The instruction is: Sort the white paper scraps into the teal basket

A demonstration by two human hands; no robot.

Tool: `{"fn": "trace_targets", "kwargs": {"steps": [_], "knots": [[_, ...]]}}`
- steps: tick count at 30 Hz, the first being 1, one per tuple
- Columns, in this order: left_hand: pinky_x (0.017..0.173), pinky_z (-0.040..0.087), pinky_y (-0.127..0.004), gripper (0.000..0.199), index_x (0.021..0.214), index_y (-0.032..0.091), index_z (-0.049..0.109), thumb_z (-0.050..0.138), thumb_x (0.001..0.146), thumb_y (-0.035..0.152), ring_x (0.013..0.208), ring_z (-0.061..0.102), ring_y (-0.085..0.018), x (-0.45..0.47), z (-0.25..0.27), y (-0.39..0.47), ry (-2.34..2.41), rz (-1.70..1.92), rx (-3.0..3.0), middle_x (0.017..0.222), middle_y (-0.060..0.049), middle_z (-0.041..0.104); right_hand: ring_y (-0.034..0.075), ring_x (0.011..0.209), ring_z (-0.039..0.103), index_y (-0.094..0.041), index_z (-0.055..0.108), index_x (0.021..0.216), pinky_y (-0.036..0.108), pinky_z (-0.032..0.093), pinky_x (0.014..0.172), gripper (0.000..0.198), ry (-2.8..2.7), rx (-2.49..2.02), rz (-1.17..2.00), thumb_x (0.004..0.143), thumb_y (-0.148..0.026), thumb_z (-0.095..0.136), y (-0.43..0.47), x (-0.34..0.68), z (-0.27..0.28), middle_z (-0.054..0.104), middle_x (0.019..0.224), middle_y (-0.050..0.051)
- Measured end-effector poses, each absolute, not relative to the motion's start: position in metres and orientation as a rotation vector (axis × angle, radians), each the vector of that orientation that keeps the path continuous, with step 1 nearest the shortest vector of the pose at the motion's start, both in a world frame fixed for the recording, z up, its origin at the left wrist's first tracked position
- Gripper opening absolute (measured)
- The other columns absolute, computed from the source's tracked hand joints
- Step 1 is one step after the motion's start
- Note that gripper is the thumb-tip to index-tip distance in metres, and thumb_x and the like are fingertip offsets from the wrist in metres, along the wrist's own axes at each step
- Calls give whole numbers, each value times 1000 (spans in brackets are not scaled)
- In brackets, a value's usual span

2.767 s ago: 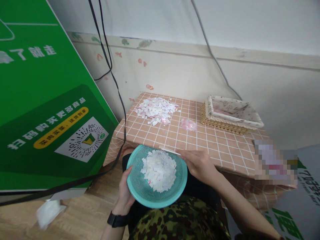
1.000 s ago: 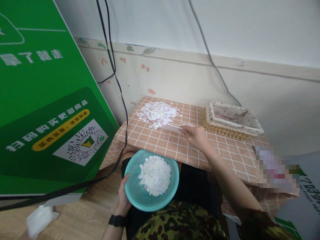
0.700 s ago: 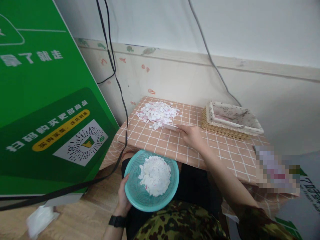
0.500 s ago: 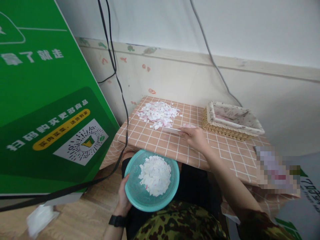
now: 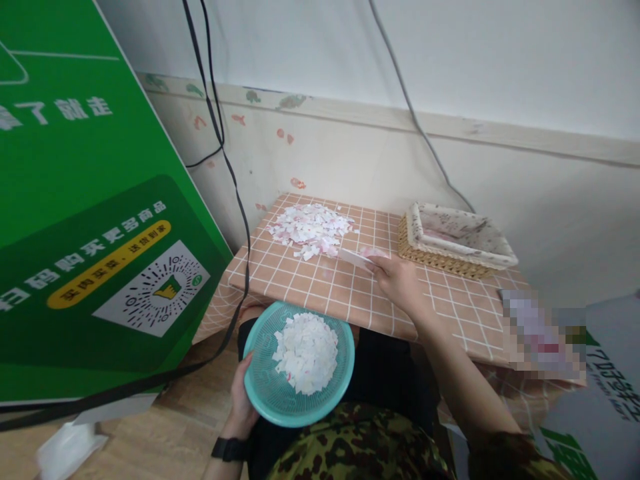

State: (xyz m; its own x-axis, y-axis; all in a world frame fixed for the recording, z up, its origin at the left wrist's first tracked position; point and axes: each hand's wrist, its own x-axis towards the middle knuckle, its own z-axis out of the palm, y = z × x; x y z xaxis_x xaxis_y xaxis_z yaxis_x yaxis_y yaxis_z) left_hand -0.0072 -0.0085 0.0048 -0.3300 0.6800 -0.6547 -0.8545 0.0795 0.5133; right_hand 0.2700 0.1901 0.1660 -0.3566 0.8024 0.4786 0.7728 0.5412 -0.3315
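My left hand is closed on the left rim of a round turquoise plastic colander, which rests on my lap. Small white paper scraps, a few tinged pink, are heaped inside it. Over the table, my right hand pinches a flat white strip of paper or card; its material is hard to make out. The strip's tip points left toward a spread pile of white and pinkish paper scraps on the table. A pale pink patch of scraps lies just behind the strip.
A checked brown cloth covers the table. A cloth-lined wicker basket stands at the back right, and a blurred flat item lies at the right end. Black cables hang at left beside a green printed panel.
My right hand has drawn the white strip slightly right, away from the pile, and its tip is tilted up more. The colander stays in my left hand. The view has shifted a little.
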Motion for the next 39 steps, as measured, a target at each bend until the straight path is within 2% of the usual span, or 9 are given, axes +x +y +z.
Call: {"fn": "trace_targets", "kwargs": {"steps": [9, 13, 22, 32, 39], "knots": [[82, 51, -40, 17, 82, 15, 73, 61, 73, 22, 75, 69, -24, -7, 5, -7, 1120, 1582, -231, 74, -6, 75, 20, 77, 67, -22, 70, 103, 28, 46, 65, 26, -2159, -1324, 48, 87, -24, 49, 187, 261, 175, 72, 99, 7], [83, 51, -43, 18, 83, 15, 73, 61, 72, 22, 77, 69, -27, -7, 5, -8, 1098, 1581, -227, 74, -7, 75, 20, 72, 66, -22, 71, 99, 28, 43, 62, 24, -2198, -1334, 41, 86, -24, 51, 184, 259, 177, 73, 88, 6], [83, 51, -42, 18, 85, 16, 72, 63, 71, 23, 77, 69, -26, -7, 4, -9, 1125, 1591, -214, 74, -6, 75, 21, 75, 67, -21, 71, 98, 28, 44, 65, 25, -2194, -1373, 55, 86, -24, 50, 192, 255, 182, 73, 85, 7], [81, 52, -41, 16, 82, 16, 73, 64, 70, 23, 72, 69, -24, -8, 1, -9, 1090, 1593, -206, 76, -6, 75, 21, 67, 66, -22, 71, 101, 28, 42, 59, 28, -2196, -1428, 13, 86, -28, 48, 194, 259, 183, 73, 79, 7], [83, 51, -42, 16, 82, 15, 73, 62, 72, 22, 79, 69, -27, -7, 9, -9, 1086, 1578, -224, 75, -7, 75, 20, 68, 66, -23, 72, 101, 27, 42, 58, 26, -2222, -1385, 91, 85, -29, 51, 189, 261, 188, 73, 88, 6]]}}
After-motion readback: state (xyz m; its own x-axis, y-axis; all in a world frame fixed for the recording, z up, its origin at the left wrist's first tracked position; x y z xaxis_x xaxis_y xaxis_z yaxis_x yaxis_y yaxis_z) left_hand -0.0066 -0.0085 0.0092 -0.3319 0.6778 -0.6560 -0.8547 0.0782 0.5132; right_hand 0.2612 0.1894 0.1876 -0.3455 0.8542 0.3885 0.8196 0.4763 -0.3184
